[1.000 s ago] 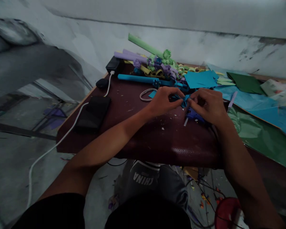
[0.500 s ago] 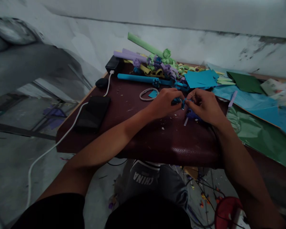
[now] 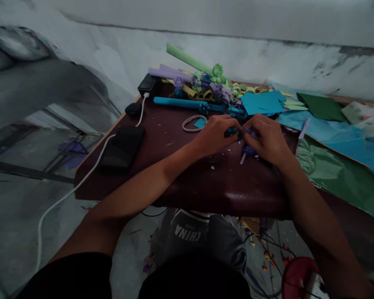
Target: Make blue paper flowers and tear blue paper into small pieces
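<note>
The blue paper (image 3: 232, 131) is a small folded piece, held up between the two hands above the far half of the table (image 3: 180, 178). The left hand (image 3: 217, 132) pinches it between thumb and fingers; the right hand (image 3: 264, 138) grasps its other side with bent fingers, the fingertips of both hands meeting there and hiding much of it. Just below the right hand lies a blue tool (image 3: 250, 150), partly covered, with a pale strip (image 3: 242, 158) beside it and small scraps around.

Left of the hands, a band (image 3: 185, 126) loops around part of a blue square (image 3: 200, 123). Beyond is a blue tube (image 3: 177, 101), and behind it a heap of curled paper (image 3: 220, 92) with purple tubes (image 3: 170, 74) and a green tube (image 3: 190, 58). To the right are blue sheets (image 3: 262, 103), a dark green sheet (image 3: 321, 108) and a green packet (image 3: 339, 174).

Toward the left edge lie a black phone (image 3: 122, 147), a white cable (image 3: 77, 189) crossing beside it, a small black case (image 3: 133, 109) and a black box (image 3: 147, 84).
</note>
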The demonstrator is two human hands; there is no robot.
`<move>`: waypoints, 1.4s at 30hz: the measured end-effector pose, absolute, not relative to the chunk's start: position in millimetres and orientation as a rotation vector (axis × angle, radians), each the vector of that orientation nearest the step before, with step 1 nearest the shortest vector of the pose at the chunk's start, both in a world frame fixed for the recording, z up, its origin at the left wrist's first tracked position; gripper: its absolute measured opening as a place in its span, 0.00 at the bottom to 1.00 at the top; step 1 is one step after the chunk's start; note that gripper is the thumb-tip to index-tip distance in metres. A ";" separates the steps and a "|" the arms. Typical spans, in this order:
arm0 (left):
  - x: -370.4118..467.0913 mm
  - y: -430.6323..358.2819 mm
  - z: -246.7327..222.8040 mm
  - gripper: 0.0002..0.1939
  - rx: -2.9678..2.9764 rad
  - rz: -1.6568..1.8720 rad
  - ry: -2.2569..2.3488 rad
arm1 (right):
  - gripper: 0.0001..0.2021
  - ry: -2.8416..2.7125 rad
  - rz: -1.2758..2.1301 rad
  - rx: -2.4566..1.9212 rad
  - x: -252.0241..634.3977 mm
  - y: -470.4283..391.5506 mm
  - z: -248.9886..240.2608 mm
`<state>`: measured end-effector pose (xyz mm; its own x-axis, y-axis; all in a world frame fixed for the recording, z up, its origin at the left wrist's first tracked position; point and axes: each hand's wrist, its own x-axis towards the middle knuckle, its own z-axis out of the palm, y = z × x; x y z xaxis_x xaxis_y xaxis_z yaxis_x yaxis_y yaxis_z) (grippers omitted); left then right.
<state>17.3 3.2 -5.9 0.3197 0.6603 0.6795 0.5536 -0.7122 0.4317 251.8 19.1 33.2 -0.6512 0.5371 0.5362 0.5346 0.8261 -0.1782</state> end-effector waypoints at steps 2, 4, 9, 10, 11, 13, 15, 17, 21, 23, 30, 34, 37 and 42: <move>18.1 1.8 -5.1 0.08 2.443 1.368 1.146 | 0.03 -2.460 -0.053 -0.800 253.3 16.5 35.4; 18.2 0.8 -3.9 0.07 2.433 1.385 1.160 | 0.04 -2.509 -0.094 -0.802 255.4 14.2 38.3; 14.3 1.3 0.0 0.04 2.405 1.403 1.176 | 0.08 -2.480 -0.108 -0.815 260.5 15.2 42.9; 13.5 1.9 0.2 0.04 2.406 1.407 1.176 | 0.08 -2.471 -0.107 -0.830 261.1 15.9 42.9; 13.0 2.7 0.0 0.04 2.409 1.410 1.178 | 0.09 -2.473 -0.106 -0.847 261.3 16.5 42.6; 12.4 4.1 -1.1 0.04 2.420 1.413 1.181 | 0.09 -2.498 -0.120 -0.888 260.7 16.8 41.4; 12.5 5.3 -2.4 0.05 2.422 1.410 1.183 | 0.10 -2.517 -0.151 -0.923 259.4 16.4 40.0; 12.7 5.9 -3.1 0.08 2.407 1.400 1.183 | 0.10 -2.520 -0.173 -0.941 258.4 16.3 38.8; 12.5 5.8 -1.5 0.07 2.372 1.361 1.174 | 0.12 -2.494 -0.201 -0.950 259.3 17.9 38.2; 12.1 5.2 0.0 0.06 2.359 1.363 1.167 | 0.13 -2.501 -0.230 -0.953 260.6 18.5 38.7; 12.1 3.8 1.5 0.06 2.350 1.404 1.143 | 0.08 -2.492 -0.305 -0.976 259.2 18.6 36.7; 13.2 5.4 -2.0 0.07 2.347 1.392 1.125 | 0.06 -2.437 -0.271 -0.989 255.2 17.7 32.3; 14.3 5.6 -3.6 0.06 2.329 1.383 1.158 | 0.07 -2.402 -0.260 -0.968 251.9 14.9 30.6; 16.3 2.9 -2.3 0.04 2.336 1.385 1.201 | 0.09 -2.421 -0.262 -0.972 249.9 11.3 31.8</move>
